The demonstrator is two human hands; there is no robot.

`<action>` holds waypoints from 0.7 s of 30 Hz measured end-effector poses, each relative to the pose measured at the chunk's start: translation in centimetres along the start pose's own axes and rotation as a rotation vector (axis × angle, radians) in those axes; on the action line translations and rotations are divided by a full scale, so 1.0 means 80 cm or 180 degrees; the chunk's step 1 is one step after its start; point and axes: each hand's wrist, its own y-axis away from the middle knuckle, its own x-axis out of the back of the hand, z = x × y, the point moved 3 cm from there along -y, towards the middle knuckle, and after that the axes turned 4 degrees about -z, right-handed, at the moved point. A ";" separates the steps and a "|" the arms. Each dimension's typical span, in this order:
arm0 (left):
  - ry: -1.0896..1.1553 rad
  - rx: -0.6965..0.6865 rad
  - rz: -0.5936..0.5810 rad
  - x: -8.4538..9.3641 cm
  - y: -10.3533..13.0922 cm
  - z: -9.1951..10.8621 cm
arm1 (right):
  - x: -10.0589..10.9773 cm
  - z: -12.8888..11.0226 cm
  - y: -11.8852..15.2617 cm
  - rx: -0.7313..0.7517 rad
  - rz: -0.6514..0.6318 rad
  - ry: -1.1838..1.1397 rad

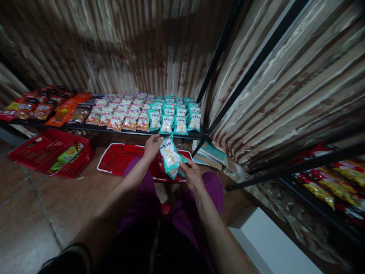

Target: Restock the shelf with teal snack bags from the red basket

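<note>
A teal-and-white snack bag point(170, 153) is held between my two hands, in front of the low shelf and above the red basket. My left hand point(153, 147) pinches its upper left corner. The fingers of my right hand point(191, 173) close on its lower right end, where at least one more teal bag shows beneath it. Just beyond, rows of matching teal snack bags point(180, 123) stand on the shelf's right end. Beside them on the left are rows of red-and-white snack bags point(115, 121).
Under the shelf point(134, 131) lies a red basket point(114, 160), partly behind my arms. Another red basket point(48, 154) at left holds green packets point(67, 156). Orange packs point(61, 114) fill the shelf's left. A white box point(270, 243) and a black rack post point(251, 72) are at right.
</note>
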 end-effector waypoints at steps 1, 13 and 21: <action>-0.0071 0.0022 -0.0114 0.001 -0.003 0.001 | 0.000 -0.001 0.001 -0.0030 -0.0024 0.0034; 0.0198 0.0392 -0.0721 -0.008 -0.003 0.016 | 0.010 -0.008 0.010 0.0217 -0.0133 0.0401; 0.0288 0.0376 -0.0422 -0.020 0.002 0.007 | 0.016 -0.007 0.014 0.0435 0.0435 0.0038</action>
